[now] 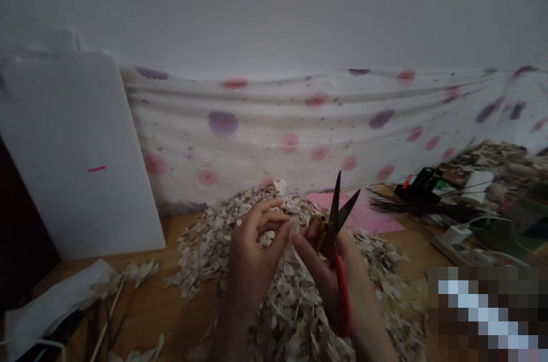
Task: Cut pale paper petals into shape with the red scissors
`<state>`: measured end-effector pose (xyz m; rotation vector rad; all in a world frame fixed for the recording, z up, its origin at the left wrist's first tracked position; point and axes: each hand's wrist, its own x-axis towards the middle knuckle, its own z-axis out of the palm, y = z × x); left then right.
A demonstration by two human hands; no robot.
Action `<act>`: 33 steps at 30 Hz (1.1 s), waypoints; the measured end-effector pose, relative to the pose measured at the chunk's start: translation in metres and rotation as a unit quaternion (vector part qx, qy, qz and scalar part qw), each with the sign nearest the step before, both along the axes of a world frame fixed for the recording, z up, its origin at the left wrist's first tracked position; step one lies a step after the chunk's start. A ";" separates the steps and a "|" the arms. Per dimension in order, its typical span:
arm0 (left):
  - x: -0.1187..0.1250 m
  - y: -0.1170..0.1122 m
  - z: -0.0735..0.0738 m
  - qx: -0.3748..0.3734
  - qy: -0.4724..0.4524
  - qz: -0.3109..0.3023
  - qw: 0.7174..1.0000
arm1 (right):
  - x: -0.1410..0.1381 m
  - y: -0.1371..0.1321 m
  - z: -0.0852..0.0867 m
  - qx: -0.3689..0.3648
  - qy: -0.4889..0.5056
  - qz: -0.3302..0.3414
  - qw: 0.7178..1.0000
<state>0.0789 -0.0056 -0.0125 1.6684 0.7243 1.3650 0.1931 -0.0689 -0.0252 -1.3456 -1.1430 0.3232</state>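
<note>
Scissors (pixel 336 219) in one hand, a pinched scrap in the other, the two meeting above a heap of husks.

The right hand (pixel 329 276) has its grip closed round the scissors' red handle. Their long axis runs up and away from that grip, and the two dark blades are spread in a narrow V beyond the fingers. The left hand (pixel 252 248) sits just to the left of this grip, its thumb and fingertips drawn together on a small pale piece (pixel 292 232). The piece is too blurred to identify. It lies between the two hands, touching or nearly touching the right hand's fingertips, just left of the blade pivot and below the open blades rather than between them. The left hand is the nearer to it. Beneath both hands lies the pile of husks (pixel 201 248).
</note>
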 end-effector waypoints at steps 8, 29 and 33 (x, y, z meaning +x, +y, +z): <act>-0.014 0.002 0.003 0.104 -0.071 0.272 0.954 | 0.016 0.005 -0.040 0.011 -0.069 0.124 0.990; -0.008 0.001 -0.005 0.190 -0.072 0.241 0.949 | -0.003 0.009 -0.017 -0.110 -0.145 0.191 0.965; -0.006 0.001 -0.004 0.166 -0.082 0.235 0.954 | -0.001 0.008 -0.018 -0.100 -0.189 0.155 0.964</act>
